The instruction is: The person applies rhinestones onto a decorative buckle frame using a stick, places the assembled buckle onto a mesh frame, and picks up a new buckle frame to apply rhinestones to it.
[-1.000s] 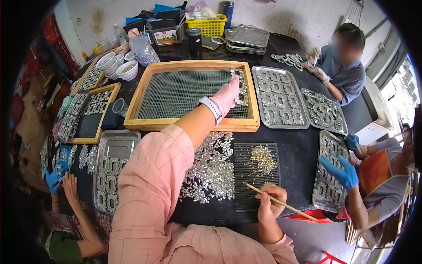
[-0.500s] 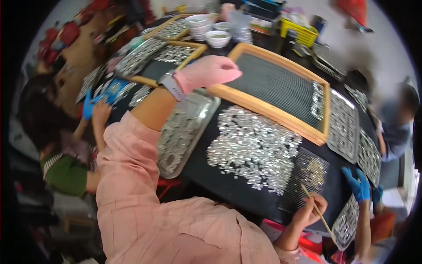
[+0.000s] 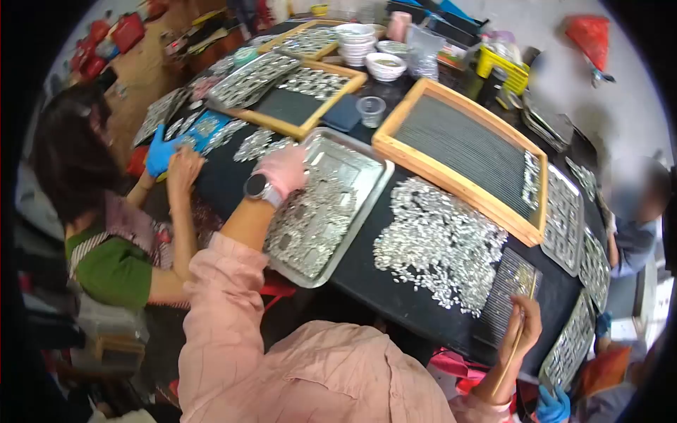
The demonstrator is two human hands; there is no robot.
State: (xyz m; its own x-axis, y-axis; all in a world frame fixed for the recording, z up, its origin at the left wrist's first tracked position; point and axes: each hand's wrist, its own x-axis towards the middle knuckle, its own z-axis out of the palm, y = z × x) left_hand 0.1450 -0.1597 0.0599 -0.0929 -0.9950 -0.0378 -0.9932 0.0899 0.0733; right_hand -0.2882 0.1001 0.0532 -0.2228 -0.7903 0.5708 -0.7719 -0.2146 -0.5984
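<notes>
My left hand, in a pink glove, is over the left side of a metal tray holding many small shiny pieces. Its fingers point down at the pieces; blur hides whether they pinch any. My right hand is closed around a thin wooden stick. The stick's upper end lies over a small ribbed black plate with gold-toned bits on it. Between my hands, a heap of silvery pieces lies spread on the black table. Beyond it rests a wooden frame with a ribbed dark inside.
At the left, a person with a blue glove works over a blue mat. Another blue-gloved hand is by a filled tray at lower right. Stacked bowls, a clear cup and a yellow basket stand farther back.
My left hand has moved from above the wooden frame's corner down and left to the metal tray. The right-hand co-worker's blue glove has moved lower. My view has shifted left.
</notes>
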